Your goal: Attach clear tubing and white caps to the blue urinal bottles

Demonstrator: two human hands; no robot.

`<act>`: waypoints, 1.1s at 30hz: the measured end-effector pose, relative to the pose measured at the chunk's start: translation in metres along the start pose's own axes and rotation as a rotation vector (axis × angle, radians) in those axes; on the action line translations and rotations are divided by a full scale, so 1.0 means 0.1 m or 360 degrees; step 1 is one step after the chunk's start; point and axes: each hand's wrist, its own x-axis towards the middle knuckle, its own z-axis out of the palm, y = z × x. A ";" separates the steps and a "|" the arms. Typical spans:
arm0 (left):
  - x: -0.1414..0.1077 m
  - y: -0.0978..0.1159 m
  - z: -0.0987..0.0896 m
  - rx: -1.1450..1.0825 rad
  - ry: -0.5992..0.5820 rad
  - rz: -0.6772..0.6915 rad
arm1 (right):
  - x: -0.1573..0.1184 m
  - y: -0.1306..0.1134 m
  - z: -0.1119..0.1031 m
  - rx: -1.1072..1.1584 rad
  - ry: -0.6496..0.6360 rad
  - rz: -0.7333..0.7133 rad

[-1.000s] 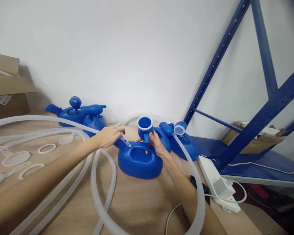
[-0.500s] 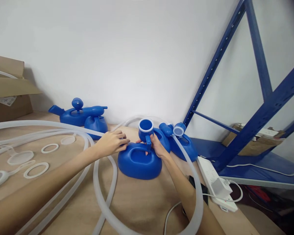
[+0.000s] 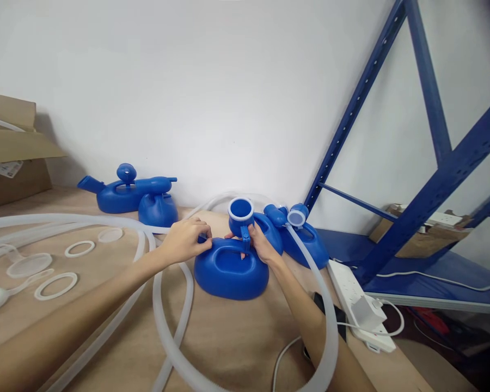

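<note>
A blue plastic bottle point(image 3: 231, 275) with a handle opening lies on the wooden table point(image 3: 228, 337), its white-rimmed round mouth tilted up. My right hand point(image 3: 260, 244) grips the neck, thumb beside the small hinge piece. At the bottle's left end, my left hand point(image 3: 190, 239) has its fingers bent in a pinch on a small blue part, mostly hidden by the fingers. A translucent hose point(image 3: 163, 316) passes under my left forearm and loops in front of the bottle. More blue bottles point(image 3: 308, 245) stand just behind on the right.
Other blue bottles point(image 3: 120, 198) stand by the wall at the left, near a cardboard box point(image 3: 16, 179). White rings point(image 3: 79, 249) and translucent caps point(image 3: 29, 265) lie at left. A power strip point(image 3: 351, 294) and a blue metal rack point(image 3: 422, 196) are at right.
My left hand's fingers have drawn together at the bottle's left end, and a bit of blue shows between them. The hose at the left has sunk lower. The view has shifted slightly.
</note>
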 end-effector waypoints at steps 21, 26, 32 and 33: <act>-0.07 -0.03 0.01 -0.0014 0.0098 0.0267 | -0.04 -0.03 0.02 -0.0042 0.0001 -0.0020; -0.08 -0.03 0.03 0.0001 0.0095 0.0207 | -0.04 -0.05 0.02 -0.0070 -0.0008 -0.0020; -0.19 -0.10 -0.16 -0.0054 0.0008 0.0119 | -0.05 -0.07 0.04 -0.0066 0.0005 -0.0021; -0.23 -0.16 -0.24 -0.0029 -0.0016 0.0105 | -0.05 -0.07 0.04 -0.0062 0.0012 -0.0018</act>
